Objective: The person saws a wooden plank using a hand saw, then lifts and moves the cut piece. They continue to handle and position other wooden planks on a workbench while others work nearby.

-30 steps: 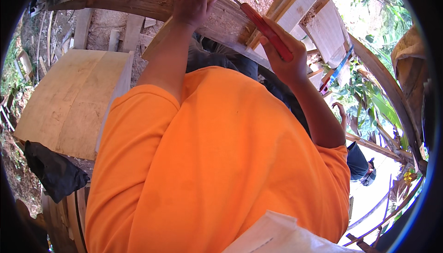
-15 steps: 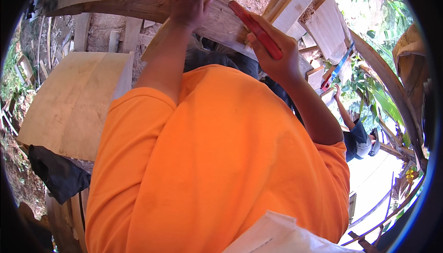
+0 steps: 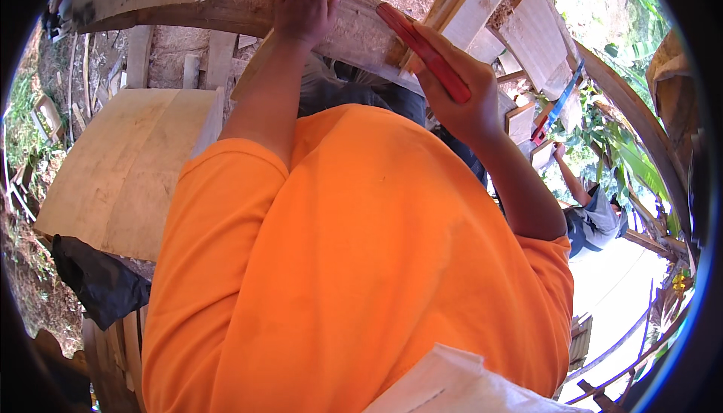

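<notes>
Filling the foreground, an orange T-shirt [image 3: 361, 262] covers the person's torso. Beyond it, the right hand [image 3: 463, 100] has its fingers curled firmly around a red tool handle [image 3: 425, 53], which overlaps the wooden beam [image 3: 361, 29] in view. The left hand [image 3: 301, 10] is at that beam, fingers bent; whether they pinch anything is unclear. Farther right, a co-worker [image 3: 599, 221] stretches out an arm.

My long red handle [image 3: 428, 53] looks smooth, perhaps plastic; my orange shirt [image 3: 361, 262], matt cloth. The broad pale panel [image 3: 124, 168] is matt wood, a glossy, crumpled black sheet [image 3: 98, 277] by its lower edge.
</notes>
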{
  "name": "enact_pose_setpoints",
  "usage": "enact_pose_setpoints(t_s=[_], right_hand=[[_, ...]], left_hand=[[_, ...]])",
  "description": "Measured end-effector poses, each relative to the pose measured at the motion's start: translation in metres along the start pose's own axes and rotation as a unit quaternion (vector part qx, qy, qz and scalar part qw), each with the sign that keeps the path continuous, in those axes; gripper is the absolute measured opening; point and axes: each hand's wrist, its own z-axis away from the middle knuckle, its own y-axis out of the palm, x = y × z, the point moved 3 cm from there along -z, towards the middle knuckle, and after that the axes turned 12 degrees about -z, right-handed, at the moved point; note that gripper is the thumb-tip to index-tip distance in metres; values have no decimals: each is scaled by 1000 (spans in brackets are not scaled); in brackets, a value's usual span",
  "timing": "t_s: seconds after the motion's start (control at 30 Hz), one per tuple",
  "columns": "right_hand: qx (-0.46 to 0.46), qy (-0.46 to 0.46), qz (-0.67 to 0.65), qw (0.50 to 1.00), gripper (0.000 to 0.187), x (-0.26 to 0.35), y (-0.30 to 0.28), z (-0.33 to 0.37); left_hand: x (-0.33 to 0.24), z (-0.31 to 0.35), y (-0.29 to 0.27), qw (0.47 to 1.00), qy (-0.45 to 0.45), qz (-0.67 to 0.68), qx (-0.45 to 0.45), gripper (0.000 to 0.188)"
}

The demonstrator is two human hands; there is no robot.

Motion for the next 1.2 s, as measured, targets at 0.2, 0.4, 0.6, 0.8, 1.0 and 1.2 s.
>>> enact_pose_setpoints(t_s=[0.2,0.4,0.6,0.8,1.0,1.2], right_hand=[[6,24,-11,1000,44,2,-1,-1],[9,16,31,999,44,13,-21,14],[7,14,4,1000,41,-8,10,-13],[0,32,17,999,42,-12,2,-12],[14,14,12,1000,43,-6,-1,-11],[-11,-1,21,1000,41,-40,41,-63]], left_hand=[[-1,-8,-14,1000,19,0,14,55],[-1,-8,-14,999,20,25,4,55],[1,-1,-10,1000,7,14,10,54],[0,-7,-22,994,-56,11,91,57],[2,-6,-24,994,-54,-14,95,59],[1,-7,-20,996,-51,-13,65,58]])
